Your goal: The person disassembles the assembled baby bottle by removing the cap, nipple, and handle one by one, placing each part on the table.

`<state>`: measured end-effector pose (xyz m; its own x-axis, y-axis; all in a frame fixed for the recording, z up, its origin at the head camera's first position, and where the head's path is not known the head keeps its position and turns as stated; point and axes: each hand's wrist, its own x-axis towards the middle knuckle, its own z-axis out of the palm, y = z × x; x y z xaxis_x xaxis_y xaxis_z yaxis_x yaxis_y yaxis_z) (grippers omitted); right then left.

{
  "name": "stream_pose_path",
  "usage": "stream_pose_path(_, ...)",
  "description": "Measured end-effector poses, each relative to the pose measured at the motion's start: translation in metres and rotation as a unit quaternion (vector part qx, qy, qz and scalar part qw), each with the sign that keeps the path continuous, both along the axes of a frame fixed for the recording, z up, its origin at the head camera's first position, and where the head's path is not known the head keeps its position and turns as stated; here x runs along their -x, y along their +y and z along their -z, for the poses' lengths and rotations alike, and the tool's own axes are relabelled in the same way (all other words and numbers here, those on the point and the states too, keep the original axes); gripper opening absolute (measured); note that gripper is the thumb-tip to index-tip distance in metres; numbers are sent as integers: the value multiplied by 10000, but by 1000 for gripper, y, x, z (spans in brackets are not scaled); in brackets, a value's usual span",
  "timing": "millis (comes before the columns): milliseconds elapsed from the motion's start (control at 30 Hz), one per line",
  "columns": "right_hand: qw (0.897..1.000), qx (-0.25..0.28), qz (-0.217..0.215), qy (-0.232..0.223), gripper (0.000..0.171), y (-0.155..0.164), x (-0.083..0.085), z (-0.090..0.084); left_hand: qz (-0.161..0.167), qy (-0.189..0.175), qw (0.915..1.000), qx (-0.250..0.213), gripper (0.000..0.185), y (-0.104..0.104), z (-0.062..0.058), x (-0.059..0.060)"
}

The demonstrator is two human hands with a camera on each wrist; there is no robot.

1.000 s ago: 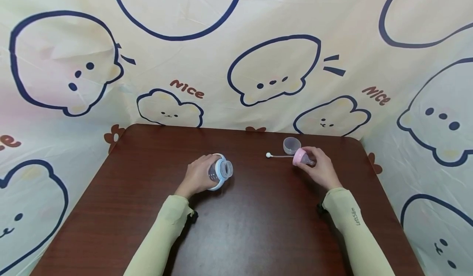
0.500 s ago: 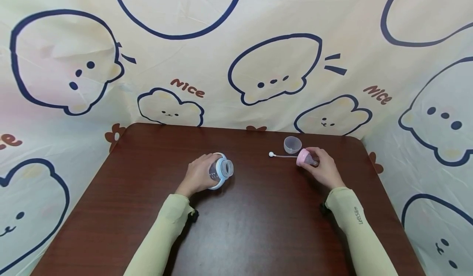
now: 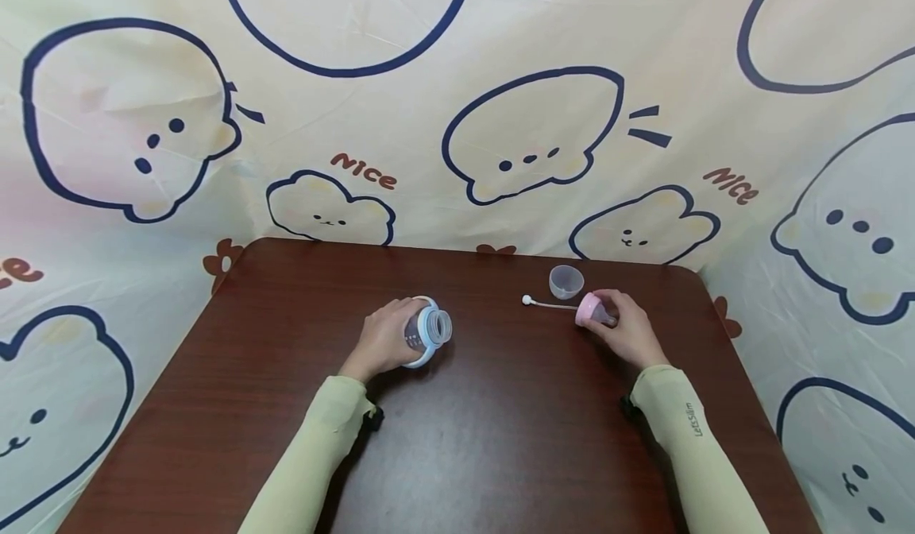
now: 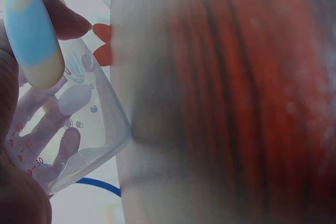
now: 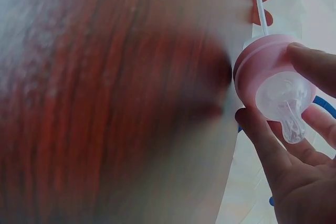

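Observation:
A clear baby bottle [image 3: 414, 332] with light blue handles lies tilted in my left hand [image 3: 386, 338], its uncapped neck facing right. Through its wall in the left wrist view, the fingers [image 4: 67, 148] show behind red measuring marks. My right hand [image 3: 629, 330] pinches a pink nipple collar [image 3: 589, 309] between thumb and fingers. From the collar a clear nipple [image 5: 286, 103] points toward the palm. A thin white straw [image 3: 554, 306] with a round weighted end extends from its other side, to the left.
Just behind the pink collar, a clear dome cap [image 3: 566, 281] sits on the dark brown table [image 3: 472, 423]. A printed cloth backdrop [image 3: 415, 129] rises along the table's back and sides.
My right hand has moved slightly to the right with the pink collar and straw. The left hand and bottle have stayed nearly still.

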<state>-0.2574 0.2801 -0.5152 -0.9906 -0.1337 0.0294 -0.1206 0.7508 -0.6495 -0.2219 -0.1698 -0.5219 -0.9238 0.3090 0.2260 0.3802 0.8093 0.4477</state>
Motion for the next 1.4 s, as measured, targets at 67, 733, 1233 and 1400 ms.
stream_pose_path(67, 10000, 2, 2, 11, 61, 1, 0, 0, -6, -19, 10000, -6, 76, 0, 0, 0)
stream_pose_path(733, 9999, -82, -56, -20, 62, 7, -2, 1, -17, 70, 9999, -92, 77, -2, 0, 0)
stream_pose_path(1233, 9998, -59, 44, -197, 62, 13, -3, 3, 54, 44, 10000, -68, 77, -1, -1, 2)
stream_pose_path(1400, 9997, -88, 69, -213, 64, 15, -4, 4, 68, 17, 10000, -69, 78, -1, 0, 2)
